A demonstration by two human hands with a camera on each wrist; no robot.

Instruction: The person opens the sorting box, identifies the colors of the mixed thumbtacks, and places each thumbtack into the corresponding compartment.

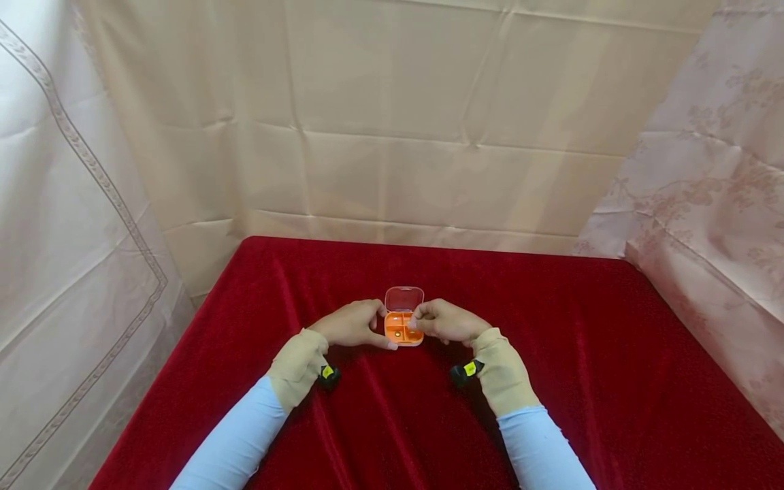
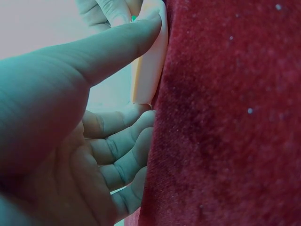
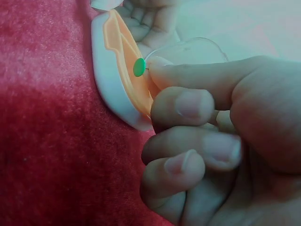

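A small pill box [image 1: 395, 322] with a white shell and orange divided insert stands on the red cloth, its clear lid [image 1: 404, 299] raised at the back. Small gold-coloured pieces lie in its front compartments; their kind is too small to tell. My left hand [image 1: 352, 322] holds the box from the left, thumb [image 2: 136, 37] along the near wall and index finger by the far side. Over the right compartments, my right hand [image 1: 450, 321] pinches a green flat-headed thumbtack [image 3: 139, 67] between thumb and index finger. Its other fingers are curled.
Red velvet cloth [image 1: 520, 306] covers the table, with its far edge behind the box. A beige curtain [image 1: 392, 136] hangs behind, and pale patterned curtains [image 1: 723, 204] close off the sides.
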